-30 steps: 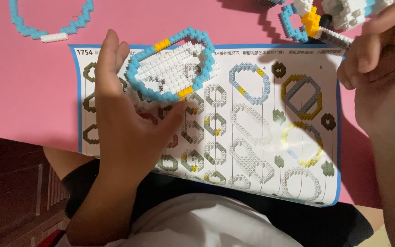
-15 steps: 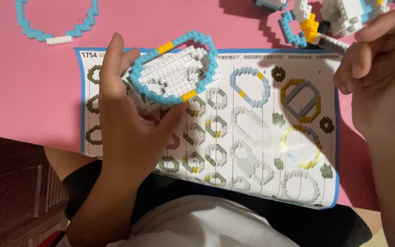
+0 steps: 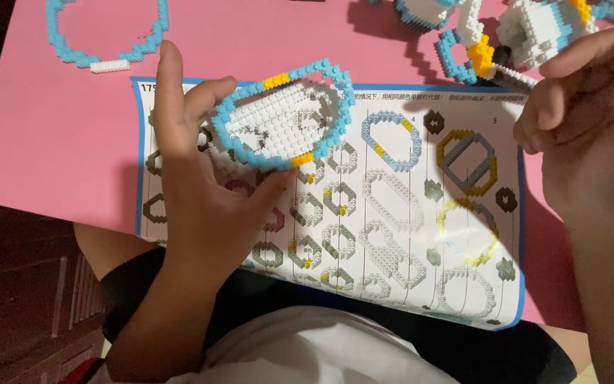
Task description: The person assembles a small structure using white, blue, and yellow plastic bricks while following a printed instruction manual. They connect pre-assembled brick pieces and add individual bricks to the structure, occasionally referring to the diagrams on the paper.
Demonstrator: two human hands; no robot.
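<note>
My left hand (image 3: pixel 200 192) holds an oval plate of small building blocks (image 3: pixel 282 117), white inside with a light-blue rim and two yellow bits, just above a printed instruction sheet (image 3: pixel 399 213). Fingers and thumb grip its left and lower edges. My right hand (image 3: pixel 591 121) hovers at the right edge of the sheet, its fingers curled in with the tips close together. I cannot see anything between them.
A pink table top (image 3: pixel 58 142) lies under the sheet. At the back left sits a light-blue block ring (image 3: pixel 104 35) with a white segment. A partly built white, blue and yellow block model (image 3: pixel 495 35) stands at the back right.
The view has shifted slightly. My left hand still grips the oval plate at the same spot over the sheet; my right hand has stayed at the right edge.
</note>
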